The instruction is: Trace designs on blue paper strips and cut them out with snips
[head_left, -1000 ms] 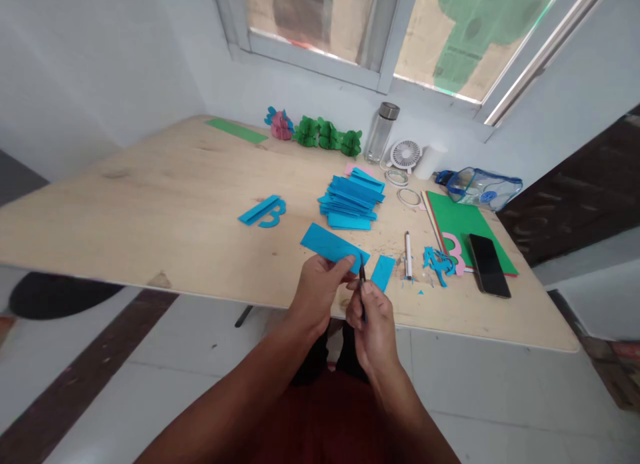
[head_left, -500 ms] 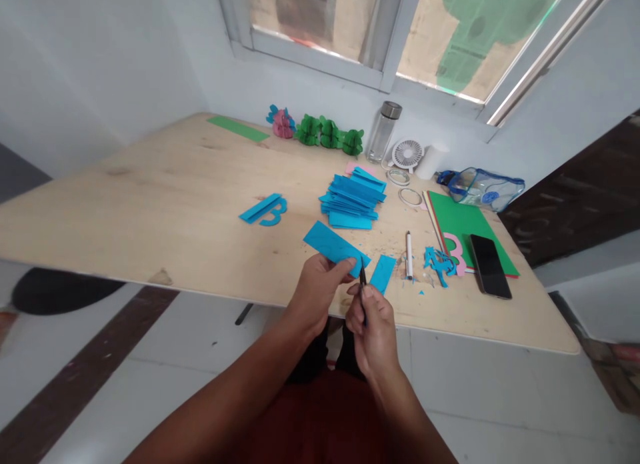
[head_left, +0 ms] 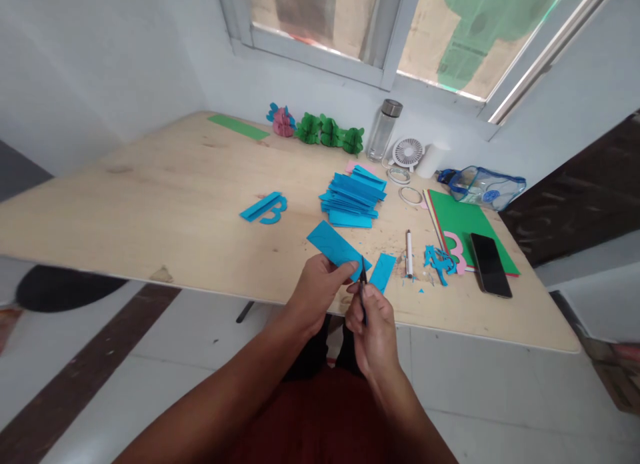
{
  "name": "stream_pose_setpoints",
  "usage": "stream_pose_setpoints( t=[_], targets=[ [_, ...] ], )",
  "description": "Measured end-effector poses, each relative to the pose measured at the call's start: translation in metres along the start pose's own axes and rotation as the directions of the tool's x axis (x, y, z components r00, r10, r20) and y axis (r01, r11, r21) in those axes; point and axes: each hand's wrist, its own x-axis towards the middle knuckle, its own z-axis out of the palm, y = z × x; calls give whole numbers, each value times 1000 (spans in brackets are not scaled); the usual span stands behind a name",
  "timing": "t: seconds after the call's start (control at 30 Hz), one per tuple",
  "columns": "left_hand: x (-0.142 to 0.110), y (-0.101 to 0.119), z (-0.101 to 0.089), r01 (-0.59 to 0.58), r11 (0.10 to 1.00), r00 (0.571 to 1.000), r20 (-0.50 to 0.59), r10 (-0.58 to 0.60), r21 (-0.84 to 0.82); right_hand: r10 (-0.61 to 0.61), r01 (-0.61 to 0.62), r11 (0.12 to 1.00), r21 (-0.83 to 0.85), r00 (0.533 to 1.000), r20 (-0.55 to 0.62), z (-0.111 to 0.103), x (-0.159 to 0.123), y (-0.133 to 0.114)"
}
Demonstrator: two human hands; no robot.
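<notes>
My left hand pinches the near end of a blue paper strip held just above the front edge of the wooden table. My right hand is closed round a small pair of dark scissors, whose blades meet the strip's near end. A short blue paper piece lies on the table just right of the blades. A pile of blue strips sits behind it.
A blue cut-out with a folded strip lies left of centre. To the right are a white pen, blue scraps, a pink cut-out on green sheets, and a black phone. Bottle, small fan, paper decorations line the back.
Hands and strip stay almost where they were; the strip's far end has tilted slightly and the view has shifted a little.
</notes>
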Motion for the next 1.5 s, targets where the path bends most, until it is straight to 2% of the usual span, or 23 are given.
stream_pose_setpoints(
  t=[0.33, 0.53, 0.87, 1.1, 1.5],
  targets=[
    [1, 0, -3, 28, 999, 999, -29, -28, 22, 5, -5, 1000, -20, 1000, 2, -3, -2, 1],
    [1, 2, -7, 25, 996, 1000, 13, -27, 85, 16, -17, 999, -50, 1000, -4, -4, -3, 0],
    [1, 2, -14, 23, 996, 998, 55, -28, 87, 46, -46, 996, -79, 999, -11, -5, -6, 2],
    [-5, 4, -12, 32, 997, 999, 1, -32, 66, 50, -51, 995, -86, 999, -20, -5, -10, 4],
    [-7, 4, -9, 9, 997, 1000, -6, -9, 75, 43, -46, 993, -111, 999, -25, -2, -11, 6]
  ],
)
